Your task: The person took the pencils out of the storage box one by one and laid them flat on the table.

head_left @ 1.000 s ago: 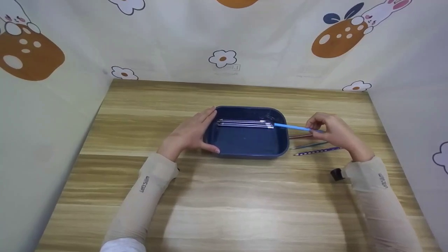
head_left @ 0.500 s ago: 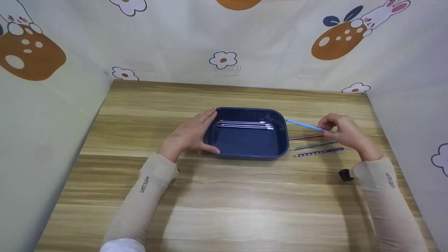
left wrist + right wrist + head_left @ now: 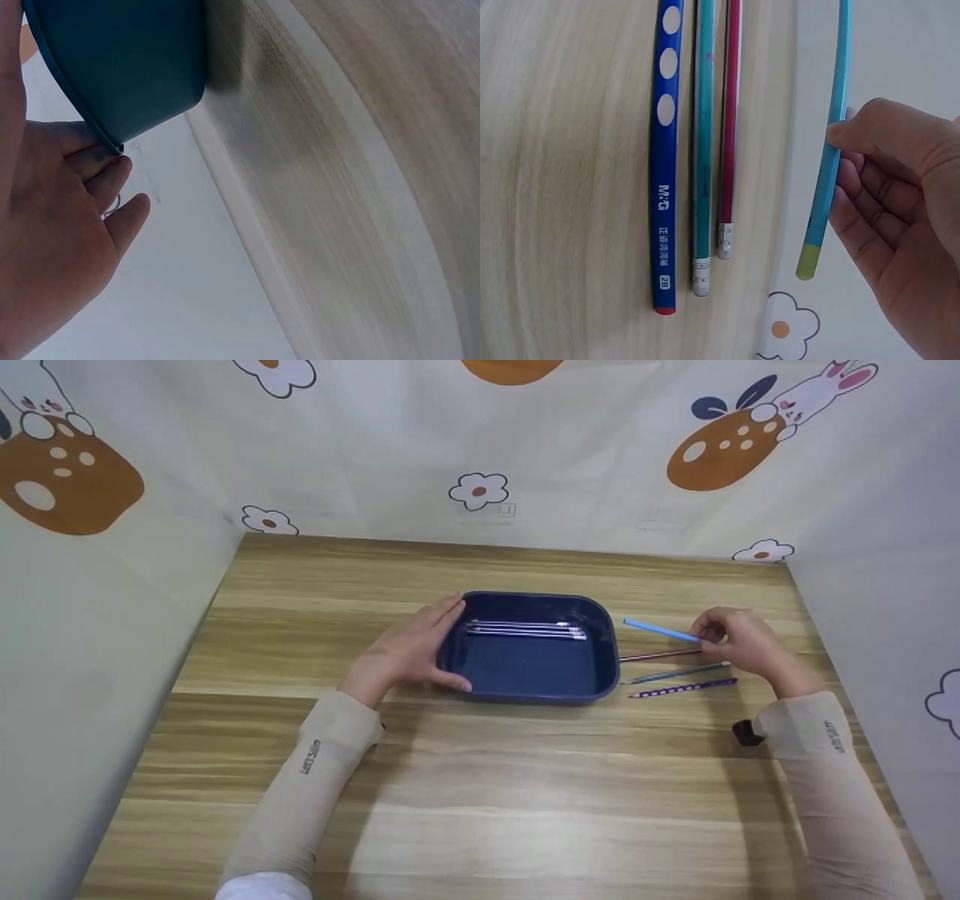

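Nearest, beige sleeves [image 3: 281, 795] reach in over the wood-grain worktop [image 3: 480, 780]. Past them, at the right, a spotted dark-blue pencil [image 3: 684, 688] lies lowest, then a teal pencil [image 3: 675, 673], then a red pencil [image 3: 660, 655] — this one runs up to the tray's right side, though contact is unclear. Just beyond, the right hand [image 3: 750, 645] pinches a light-blue pencil [image 3: 660, 629] near its yellow-green end, the other end outside the tray. The left hand [image 3: 412, 645] holds the left end of the blue tray [image 3: 536, 699], thumb at the near corner, fingers at the far one. Slim pencils [image 3: 525, 630] lie side by side inside — toward the far wall. Behind hangs a printed cloth [image 3: 375, 450].
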{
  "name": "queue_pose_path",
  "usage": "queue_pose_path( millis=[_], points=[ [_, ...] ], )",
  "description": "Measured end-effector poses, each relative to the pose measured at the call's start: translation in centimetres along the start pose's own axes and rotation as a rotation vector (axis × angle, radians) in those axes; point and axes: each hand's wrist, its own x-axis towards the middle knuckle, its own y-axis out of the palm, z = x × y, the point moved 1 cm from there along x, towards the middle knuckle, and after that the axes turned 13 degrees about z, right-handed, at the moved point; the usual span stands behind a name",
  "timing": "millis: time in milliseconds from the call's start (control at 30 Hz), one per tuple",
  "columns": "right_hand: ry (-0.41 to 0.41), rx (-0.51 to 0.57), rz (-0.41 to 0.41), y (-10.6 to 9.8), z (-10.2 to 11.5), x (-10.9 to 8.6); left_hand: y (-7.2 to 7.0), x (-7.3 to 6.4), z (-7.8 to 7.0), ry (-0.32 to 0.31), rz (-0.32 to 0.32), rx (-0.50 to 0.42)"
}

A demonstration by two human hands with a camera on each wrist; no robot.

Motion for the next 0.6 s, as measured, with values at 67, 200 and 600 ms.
queue_pose_path(
  millis=[67,200,600],
  points=[
    [-0.003,-0.01,0.004,0.2,-0.2,0.3,0.0,0.0,0.0,-0.003,0.003,-0.001],
    [0.008,-0.008,0.026,0.5,-0.4,0.8,0.0,0.0,-0.1,-0.005,0.004,-0.01],
    [0.01,-0.137,0.07,0.8,-0.2,1.8,0.1,-0.1,-0.1,-0.017,0.005,-0.013]
  ],
)
